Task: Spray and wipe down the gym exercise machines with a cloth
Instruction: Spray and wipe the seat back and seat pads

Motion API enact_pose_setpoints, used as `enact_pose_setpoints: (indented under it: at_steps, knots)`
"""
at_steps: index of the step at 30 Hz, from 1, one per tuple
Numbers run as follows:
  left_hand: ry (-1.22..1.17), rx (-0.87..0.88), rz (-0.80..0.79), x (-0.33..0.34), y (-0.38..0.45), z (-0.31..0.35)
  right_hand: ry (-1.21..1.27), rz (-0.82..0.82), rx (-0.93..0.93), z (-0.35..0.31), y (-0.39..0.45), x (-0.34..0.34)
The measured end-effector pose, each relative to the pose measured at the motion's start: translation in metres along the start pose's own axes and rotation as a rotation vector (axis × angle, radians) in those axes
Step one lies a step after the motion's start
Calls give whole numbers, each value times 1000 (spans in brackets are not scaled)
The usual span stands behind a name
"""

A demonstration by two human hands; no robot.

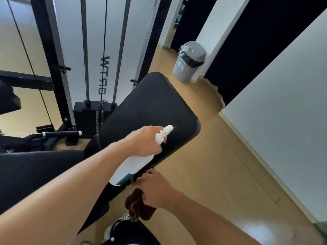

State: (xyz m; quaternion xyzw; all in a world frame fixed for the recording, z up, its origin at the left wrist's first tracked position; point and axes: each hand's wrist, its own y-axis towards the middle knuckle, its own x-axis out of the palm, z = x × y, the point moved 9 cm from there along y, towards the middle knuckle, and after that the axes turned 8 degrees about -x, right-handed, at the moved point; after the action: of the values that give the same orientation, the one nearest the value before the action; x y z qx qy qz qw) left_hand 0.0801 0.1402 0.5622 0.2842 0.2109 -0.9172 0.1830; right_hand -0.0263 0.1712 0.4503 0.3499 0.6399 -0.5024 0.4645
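Note:
A black padded bench pad (150, 110) of the exercise machine slopes across the middle of the view. My left hand (143, 141) grips the neck of a white spray bottle (132, 167), its nozzle aimed at the pad's right part, where a faint mist shows. Lower down, my right hand (157, 188) holds a dark brown cloth (136, 207) bunched beside the pad's near edge, just under the bottle's base.
A cable machine with a weight stack (92, 117) and black frame (51, 64) stands behind the pad on the left. A grey bin (189, 62) with a black liner stands on the wooden floor at the back. A white wall (283, 110) runs along the right.

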Motion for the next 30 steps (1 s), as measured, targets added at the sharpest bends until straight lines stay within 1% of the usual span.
enact_pose_setpoints:
  at_steps: [2, 5, 8, 9, 10, 12, 13, 15, 16, 17, 18, 20, 22, 23, 25, 27, 30]
  knots:
    - [34, -8, -9, 13, -6, -5, 133, -3, 39, -4, -8, 10]
    - [40, -27, 2, 30, -14, -18, 321, 13, 187, 1, -22, 20]
    - [-5, -72, 17, 42, -21, -36, 506, -77, 441, 25, -40, 51]
    - [-11, -86, 16, 46, -24, -43, 580, -88, 545, 37, -49, 62]
    - [-16, -97, 13, 51, -26, -49, 670, -66, 653, 47, -58, 68]
    - [-14, -117, 6, 62, -29, -63, 879, 54, 890, 68, -81, 78]
    - [-11, -130, 6, 66, -30, -69, 1003, 144, 1031, 76, -95, 80]
    - [-20, -161, 17, 74, -33, -84, 1319, 381, 1335, 88, -125, 89]
    - [-29, -181, 26, 77, -34, -93, 1496, 514, 1446, 88, -136, 93]
    - [-31, -205, 36, 80, -36, -101, 1665, 663, 1508, 88, -141, 93]
    - [-27, -234, 48, 82, -38, -110, 1802, 818, 1519, 90, -144, 90]
    - [-16, -284, 78, 85, -44, -124, 1995, 1136, 1432, 103, -149, 75]
    - [-18, -315, 110, 85, -48, -135, 2124, 1424, 1252, 124, -155, 56]
    - [-24, -324, 121, 85, -49, -138, 2145, 1523, 1157, 134, -159, 41]
    - [-51, -324, 125, 84, -50, -142, 2137, 1648, 977, 151, -167, 9]
    - [-67, -328, 99, 87, -50, -143, 2084, 1727, 740, 163, -173, -36]
    - [-59, -319, 65, 91, -49, -142, 1921, 1781, 442, 170, -182, -109]
